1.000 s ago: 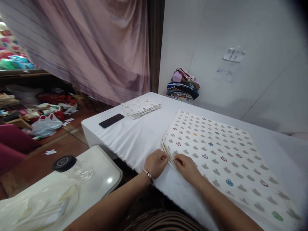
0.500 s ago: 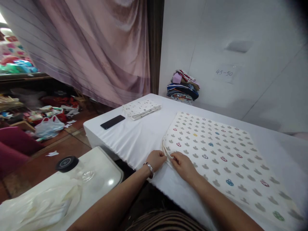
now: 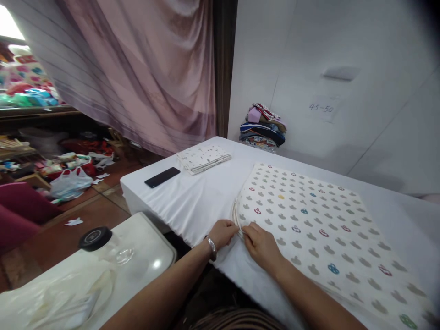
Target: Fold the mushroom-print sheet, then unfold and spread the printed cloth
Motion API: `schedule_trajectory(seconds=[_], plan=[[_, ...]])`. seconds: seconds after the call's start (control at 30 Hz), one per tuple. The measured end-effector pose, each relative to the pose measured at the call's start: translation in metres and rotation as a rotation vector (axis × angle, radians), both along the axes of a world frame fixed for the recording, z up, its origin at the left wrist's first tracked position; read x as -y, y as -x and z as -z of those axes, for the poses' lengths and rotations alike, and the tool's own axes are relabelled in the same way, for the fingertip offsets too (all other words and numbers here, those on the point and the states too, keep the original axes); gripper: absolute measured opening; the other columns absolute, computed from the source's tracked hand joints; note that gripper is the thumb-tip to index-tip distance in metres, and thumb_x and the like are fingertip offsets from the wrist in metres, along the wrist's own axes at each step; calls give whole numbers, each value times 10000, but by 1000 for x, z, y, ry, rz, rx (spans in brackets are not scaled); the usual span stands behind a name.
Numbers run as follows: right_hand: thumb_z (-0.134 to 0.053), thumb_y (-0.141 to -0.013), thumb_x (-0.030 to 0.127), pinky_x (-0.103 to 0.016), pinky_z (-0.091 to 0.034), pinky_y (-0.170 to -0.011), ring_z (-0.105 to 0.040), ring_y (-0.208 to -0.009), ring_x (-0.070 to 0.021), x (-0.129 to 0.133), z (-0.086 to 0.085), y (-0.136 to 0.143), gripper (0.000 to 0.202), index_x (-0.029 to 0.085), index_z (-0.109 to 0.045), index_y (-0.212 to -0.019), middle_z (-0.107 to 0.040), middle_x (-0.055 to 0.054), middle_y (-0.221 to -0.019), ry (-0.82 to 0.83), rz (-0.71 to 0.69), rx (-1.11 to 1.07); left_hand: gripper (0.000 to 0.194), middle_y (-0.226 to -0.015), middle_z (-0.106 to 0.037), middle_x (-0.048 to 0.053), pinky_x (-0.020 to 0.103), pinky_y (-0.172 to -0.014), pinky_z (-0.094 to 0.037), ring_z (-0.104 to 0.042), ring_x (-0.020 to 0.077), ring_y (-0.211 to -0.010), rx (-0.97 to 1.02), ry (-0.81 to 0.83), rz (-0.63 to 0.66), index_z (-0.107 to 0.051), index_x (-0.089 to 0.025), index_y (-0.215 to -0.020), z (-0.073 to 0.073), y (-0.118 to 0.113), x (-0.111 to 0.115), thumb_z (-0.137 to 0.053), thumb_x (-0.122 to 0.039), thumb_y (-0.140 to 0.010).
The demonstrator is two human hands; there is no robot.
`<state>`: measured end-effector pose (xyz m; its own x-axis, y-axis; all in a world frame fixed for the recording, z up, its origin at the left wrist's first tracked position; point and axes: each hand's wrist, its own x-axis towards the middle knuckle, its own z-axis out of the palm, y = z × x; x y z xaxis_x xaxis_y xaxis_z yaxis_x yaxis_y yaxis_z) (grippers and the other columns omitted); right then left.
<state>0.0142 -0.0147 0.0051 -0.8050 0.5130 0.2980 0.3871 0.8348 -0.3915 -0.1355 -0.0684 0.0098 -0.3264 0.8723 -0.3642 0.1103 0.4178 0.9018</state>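
Note:
A cream cloth (image 3: 302, 229) printed with grey shapes and some coloured ones lies spread in layers on the white-covered table (image 3: 206, 197). At its near left corner, my left hand (image 3: 222, 233), with a silver bracelet on the wrist, pinches the layered edge. Right beside it my right hand (image 3: 259, 243) grips the same corner between thumb and fingers. The fingertips of both hands nearly touch. Farther back on the table is a folded cream cloth (image 3: 204, 158) with small prints, and a black phone (image 3: 162, 177) lies to its left.
A white stool (image 3: 144, 247) at the lower left bears a black-lidded jar (image 3: 95, 238) and a plastic bag (image 3: 51, 298). Folded clothes (image 3: 263, 128) are stacked by the wall behind the table. A pink curtain (image 3: 165, 68) hangs at the back left.
The layers at the cloth's corner, spread apart before, now lie closer together between my fingers. Both hands have barely moved, and the view has shifted slightly.

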Motion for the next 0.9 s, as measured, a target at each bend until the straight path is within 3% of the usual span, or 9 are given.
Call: schedule_trajectory(seconds=[0.13,0.37,0.5,0.7,0.9], plan=[[-377,-843,176,-239,-386,-681,-498,-770,-146,2,-4,-1,197,206,-550,-930,-523,-32,-823,32,-22,-21,318,-346,-355,-78,203,-361,-246,-334,66,-320,-38,1,-4,-418,-181,-504,0,-2,-1,-489,-394,-730],[-411,-845,275,-267,-390,-675,-499,-782,-164,3,-3,3,150,203,-542,-851,-540,-36,-827,85,35,-29,321,-338,-359,-72,193,-391,-272,-338,61,-342,-158,-27,8,-459,-165,-487,1,-2,-2,-494,-370,-731],[-396,-846,273,-266,-399,-682,-518,-727,-150,-7,3,3,199,195,-576,-815,-575,-22,-767,315,79,-197,342,-391,-402,-68,201,-385,-272,-357,66,-345,-172,-46,-25,-533,-153,-574,0,-3,1,-464,-436,-752],[-448,-795,351,-244,-404,-564,-498,-603,-140,-17,6,1,222,181,-588,-765,-567,5,-642,632,171,-382,253,-435,-446,-67,203,-416,-307,-410,78,-366,-305,16,-84,-524,-167,-648,-3,-1,5,-503,-400,-746],[-444,-801,349,-245,-399,-552,-485,-598,-141,-15,3,0,224,179,-589,-790,-554,-2,-646,602,175,-429,252,-652,-601,6,229,-556,-343,-540,136,-619,-679,1,-15,-576,-177,-652,-3,0,5,-547,-421,-708]])
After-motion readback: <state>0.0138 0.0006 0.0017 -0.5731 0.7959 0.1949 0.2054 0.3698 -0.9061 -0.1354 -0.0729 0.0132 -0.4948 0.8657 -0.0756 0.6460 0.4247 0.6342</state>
